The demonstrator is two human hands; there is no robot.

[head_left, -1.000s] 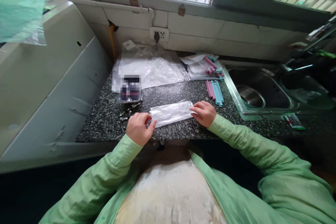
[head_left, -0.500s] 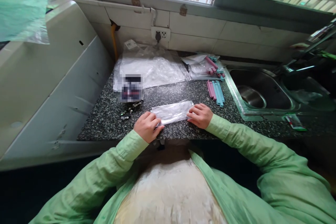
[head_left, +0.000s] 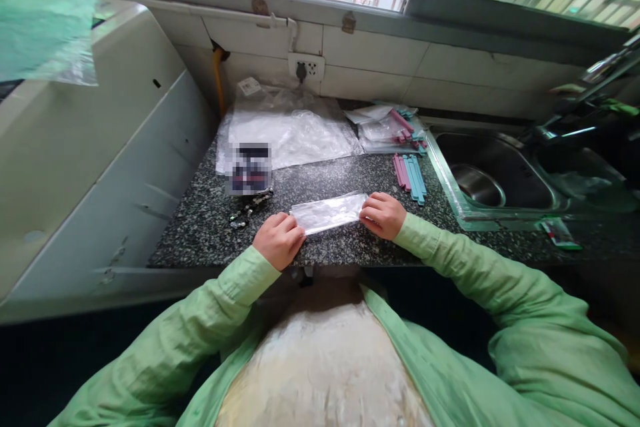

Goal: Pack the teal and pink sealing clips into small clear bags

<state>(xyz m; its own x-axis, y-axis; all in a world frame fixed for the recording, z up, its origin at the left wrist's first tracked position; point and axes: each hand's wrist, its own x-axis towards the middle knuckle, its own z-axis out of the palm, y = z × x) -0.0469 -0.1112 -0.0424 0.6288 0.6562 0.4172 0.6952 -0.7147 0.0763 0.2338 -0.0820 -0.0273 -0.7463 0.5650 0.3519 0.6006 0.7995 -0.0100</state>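
Left hand (head_left: 278, 239) and right hand (head_left: 383, 214) are pinching opposite ends of the bag (head_left: 327, 213); slick plastic risks slipping from either pinch, creasing between.

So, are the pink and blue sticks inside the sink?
No, the sticks lie on the counter, left of the sink.

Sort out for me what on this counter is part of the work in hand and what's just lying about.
In hand:
- small clear plastic bag, flat on the speckled granite counter
- left hand at its left end
- right hand at its right end

Lying about:
- pink and blue plastic sticks
- crumpled clear plastic sheets
- small dark metal parts
- steel sink
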